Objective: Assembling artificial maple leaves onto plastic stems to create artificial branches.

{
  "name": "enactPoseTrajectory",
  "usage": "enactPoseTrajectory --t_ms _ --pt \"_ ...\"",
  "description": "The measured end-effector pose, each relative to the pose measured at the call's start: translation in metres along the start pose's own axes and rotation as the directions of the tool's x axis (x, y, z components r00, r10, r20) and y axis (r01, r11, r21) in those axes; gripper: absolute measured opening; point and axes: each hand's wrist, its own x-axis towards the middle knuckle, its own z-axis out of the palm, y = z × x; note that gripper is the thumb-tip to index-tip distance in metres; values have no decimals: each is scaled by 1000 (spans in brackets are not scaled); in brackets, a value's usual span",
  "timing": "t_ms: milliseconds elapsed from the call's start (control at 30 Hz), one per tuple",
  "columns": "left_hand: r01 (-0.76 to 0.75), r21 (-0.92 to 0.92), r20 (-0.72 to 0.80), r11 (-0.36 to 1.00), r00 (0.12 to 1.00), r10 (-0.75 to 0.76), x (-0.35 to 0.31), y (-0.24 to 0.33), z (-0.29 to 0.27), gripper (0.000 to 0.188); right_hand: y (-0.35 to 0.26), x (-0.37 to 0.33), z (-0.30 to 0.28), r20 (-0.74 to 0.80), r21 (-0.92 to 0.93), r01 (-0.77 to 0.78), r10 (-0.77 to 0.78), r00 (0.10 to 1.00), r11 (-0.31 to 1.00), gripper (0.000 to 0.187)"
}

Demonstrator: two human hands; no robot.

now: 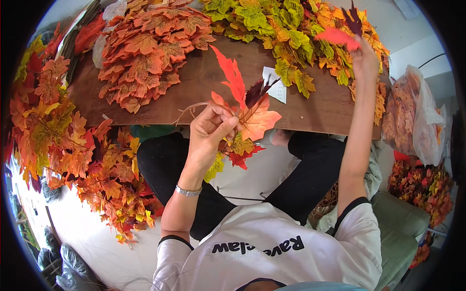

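My left hand (208,127) is closed in a pinch over the table's near edge, round the stems of a small spray of artificial maple leaves. An orange leaf (260,121), an upright red leaf (231,77) and a dark purple leaf (255,93) stick out of it. Yellow and red leaves hang below the fingers, and a thin brown stem (187,109) points left. Out at the far right, my right hand (365,60) is raised with its fingers closed on a red leaf (338,37). A dark purple leaf (353,20) stands just above those fingertips; whether it is held is unclear.
The brown table (213,77) carries piles of orange leaves (150,48), green-yellow leaves (293,39) and a white paper slip (274,85). Leaf garlands (63,131) hang at the left. At the right are a clear plastic bag (415,116) of leaves and a green seat (398,228).
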Motion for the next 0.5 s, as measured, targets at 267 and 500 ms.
enactPoseTrajectory --t_ms 267,500 --pt "10 9 -27 1000 1000 -10 0 -2 -1 11 16 -10 -2 83 -466 135 -108 991 874 37" --pt "-28 129 8 991 1000 28 -7 0 8 15 40 -166 58 580 -321 -145 315 751 936 30"
